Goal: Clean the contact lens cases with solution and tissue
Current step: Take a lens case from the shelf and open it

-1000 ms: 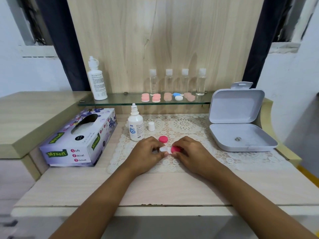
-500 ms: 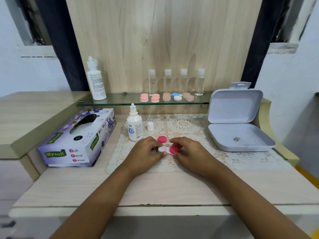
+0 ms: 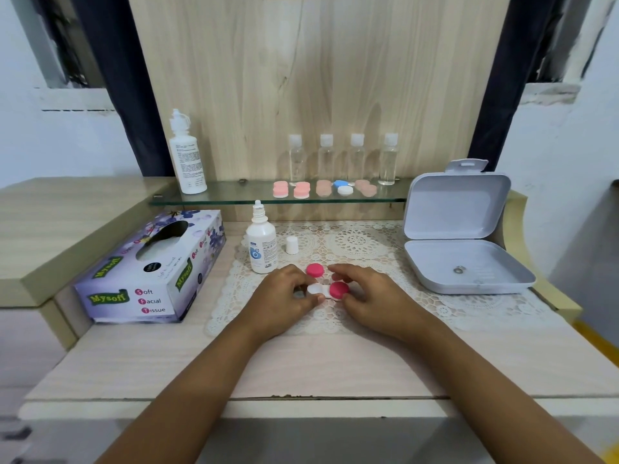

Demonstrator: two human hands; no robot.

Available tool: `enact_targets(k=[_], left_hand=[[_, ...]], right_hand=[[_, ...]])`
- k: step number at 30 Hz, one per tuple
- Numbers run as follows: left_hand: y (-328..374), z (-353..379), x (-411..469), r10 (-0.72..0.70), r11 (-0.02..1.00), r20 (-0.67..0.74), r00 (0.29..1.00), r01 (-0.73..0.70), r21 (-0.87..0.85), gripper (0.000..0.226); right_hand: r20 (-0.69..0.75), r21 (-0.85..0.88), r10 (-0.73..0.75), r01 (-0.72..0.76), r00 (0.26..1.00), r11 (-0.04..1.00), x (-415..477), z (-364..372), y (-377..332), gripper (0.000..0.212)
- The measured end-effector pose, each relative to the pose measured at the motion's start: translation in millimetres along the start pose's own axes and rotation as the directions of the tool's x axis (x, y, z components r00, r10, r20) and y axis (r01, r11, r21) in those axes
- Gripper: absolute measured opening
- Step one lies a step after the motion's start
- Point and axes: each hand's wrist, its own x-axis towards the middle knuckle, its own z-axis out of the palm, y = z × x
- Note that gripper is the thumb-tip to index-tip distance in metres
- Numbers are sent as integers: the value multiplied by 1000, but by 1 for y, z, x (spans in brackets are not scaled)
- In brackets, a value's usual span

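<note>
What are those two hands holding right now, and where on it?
A white contact lens case. The left hand pinches its uncapped left end; the right hand grips the pink cap on its right end.

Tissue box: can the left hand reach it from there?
Probably yes. The tissue box sits just left of the left hand, and nothing stands between them, though that hand grips the lens case.
</note>
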Motion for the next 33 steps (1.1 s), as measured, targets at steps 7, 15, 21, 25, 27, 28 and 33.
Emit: enact_targets(k=[7, 15, 21, 25, 27, 28, 33], left_hand=[[-1, 1, -1, -8, 1000, -8, 1000, 8, -3, 27], [0, 1, -1, -8, 1000, -17, 1000, 8, 9, 28], [0, 1, 0, -15, 1000, -4, 1000, 15, 8, 30], [0, 1, 0, -23, 1000, -2, 1000, 23, 4, 27], [0, 1, -1, -21, 1000, -2, 1000, 21, 6, 27], [0, 1, -1, -19, 1000, -3, 1000, 19, 6, 26], [1, 0, -1, -8, 1000, 6, 1000, 8, 13, 24]], right_hand=[[-39, 4, 51, -50, 998, 999, 3, 1, 3, 35], [7, 79, 62, -62, 998, 995, 3, -3, 3, 19], [-67, -24, 56, -57, 996, 998, 5, 3, 3, 33], [-38, 17, 35, -34, 999, 999, 3, 0, 4, 23], [-18, 45, 27, -26, 999, 999, 2, -2, 4, 22], [-12, 66, 27, -26, 1000, 998, 2, -2, 4, 23], [-72, 145, 103, -91, 992, 985, 7, -2, 4, 15]])
